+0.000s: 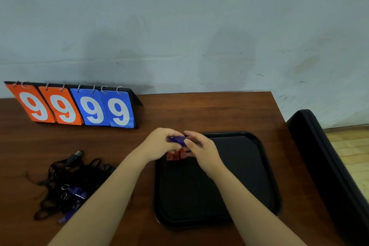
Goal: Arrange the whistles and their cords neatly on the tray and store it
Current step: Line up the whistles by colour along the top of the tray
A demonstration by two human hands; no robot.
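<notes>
The left hand (159, 144) and the right hand (201, 150) both pinch one blue whistle (177, 139) in their fingers, over the far left corner of the one black tray (259, 166). It should go down straight, next to the red whistles (176, 155). There look to be three. More whistles lie in the tangled black cords (65, 181) on the counter (199, 110), too knotted to count.

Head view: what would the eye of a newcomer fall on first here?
The scoreboard at the far left of the table stands out most, showing 9 on two orange and two blue cards. At the centre, the left hand and right hand pinch a blue whistle over the far left corner of the tray, where red whistles lie. A tangle of black cords lies left of the tray.
</notes>
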